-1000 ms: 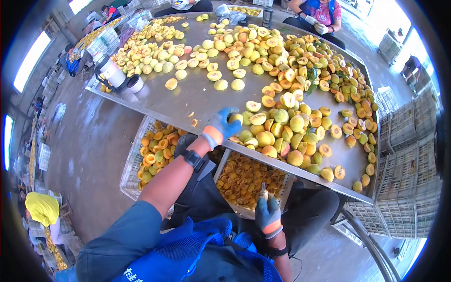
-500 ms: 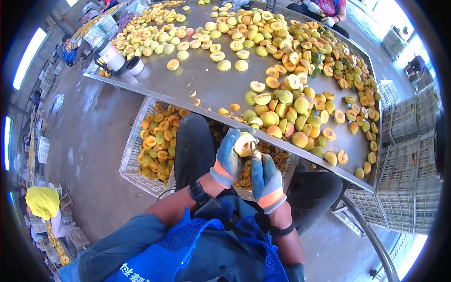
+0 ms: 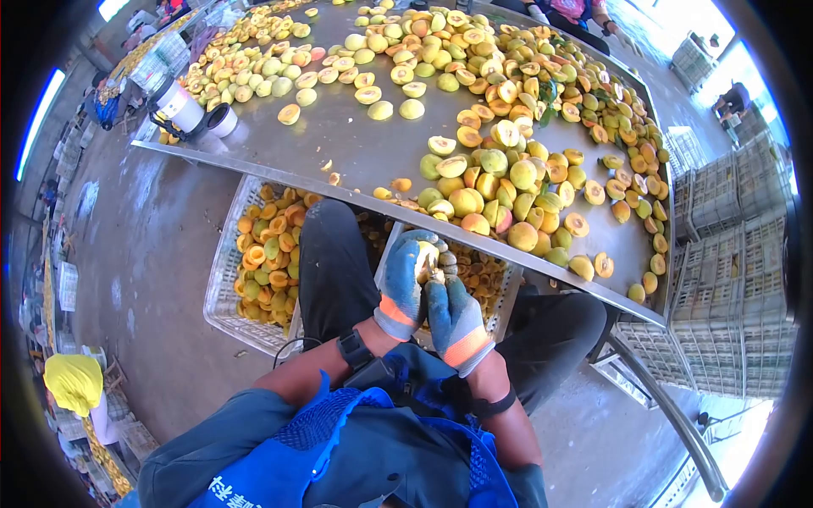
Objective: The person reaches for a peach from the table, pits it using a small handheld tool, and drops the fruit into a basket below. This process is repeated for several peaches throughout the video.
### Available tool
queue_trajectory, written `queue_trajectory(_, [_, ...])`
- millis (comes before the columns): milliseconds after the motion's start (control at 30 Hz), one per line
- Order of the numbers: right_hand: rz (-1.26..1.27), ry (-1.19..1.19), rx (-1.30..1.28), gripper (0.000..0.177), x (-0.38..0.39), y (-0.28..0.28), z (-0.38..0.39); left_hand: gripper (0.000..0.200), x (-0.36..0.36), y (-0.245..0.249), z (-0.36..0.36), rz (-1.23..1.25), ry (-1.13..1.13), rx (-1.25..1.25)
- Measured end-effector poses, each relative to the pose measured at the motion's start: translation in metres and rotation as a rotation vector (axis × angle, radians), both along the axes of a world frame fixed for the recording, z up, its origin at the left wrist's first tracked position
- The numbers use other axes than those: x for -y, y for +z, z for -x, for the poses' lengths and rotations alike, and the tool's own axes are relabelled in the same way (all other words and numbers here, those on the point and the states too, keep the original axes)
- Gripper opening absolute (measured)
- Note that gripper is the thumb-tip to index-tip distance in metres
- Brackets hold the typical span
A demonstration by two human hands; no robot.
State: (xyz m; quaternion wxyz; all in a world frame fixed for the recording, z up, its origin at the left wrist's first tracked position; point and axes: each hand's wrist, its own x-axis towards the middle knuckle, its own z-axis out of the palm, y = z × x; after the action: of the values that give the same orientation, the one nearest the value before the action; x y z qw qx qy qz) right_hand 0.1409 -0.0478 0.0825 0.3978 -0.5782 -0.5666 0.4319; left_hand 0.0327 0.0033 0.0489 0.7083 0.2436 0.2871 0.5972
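My left hand [image 3: 404,275], in a blue-grey glove with an orange band, is closed around a pale yellow peach half [image 3: 426,261]. Close against it, my right hand [image 3: 455,311], gloved alike, grips a small pitting tool [image 3: 437,276] by its handle; its looped metal end is hidden at the fruit. Both hands are above a crate [image 3: 511,300] of peach scraps between my knees. Just beyond them, whole and halved peaches [image 3: 500,190] are piled on the metal table [image 3: 339,152].
The table's raised metal edge [image 3: 381,206] runs in front of my hands. A white crate [image 3: 222,296] of peach halves stands by my left knee. Stacked crates [image 3: 720,313] rise at the right. A white cylindrical container [image 3: 180,107] sits at the table's left corner. Another person [image 3: 76,385] is at far left.
My hands have drawn together, and the tool's loop, visible before beside the peach half, is now hidden. The camera view has shifted slightly.
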Motion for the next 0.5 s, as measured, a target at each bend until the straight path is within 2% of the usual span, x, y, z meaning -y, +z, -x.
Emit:
queue_trajectory(133, [0.011,0.050,0.002,0.031,0.000,0.002,-0.005,0.014,-0.003,-0.013,0.002,-0.176,-0.014,-0.207])
queue_trajectory(200, [-0.014,0.112,-0.042,0.031,0.000,-0.008,-0.008,0.012,-0.004,-0.016,0.006,-0.328,-0.020,-0.517])
queue_trajectory(300, [0.063,0.221,-0.199,0.031,0.001,-0.016,-0.016,0.018,-0.005,-0.012,0.010,-0.094,-0.179,-0.034])
queue_trajectory(400, [0.286,0.215,-0.401,0.030,-0.001,0.010,-0.017,0.031,-0.003,-0.008,0.013,-0.334,-0.103,-0.529])
queue_trajectory(467, [0.394,0.188,-0.502,0.030,-0.003,0.015,-0.018,0.035,-0.004,-0.011,0.012,-0.249,-0.101,-0.470])
queue_trajectory(500, [0.257,0.219,-0.364,0.030,-0.002,0.005,-0.017,0.036,-0.003,-0.012,0.011,-0.172,-0.104,-0.379])
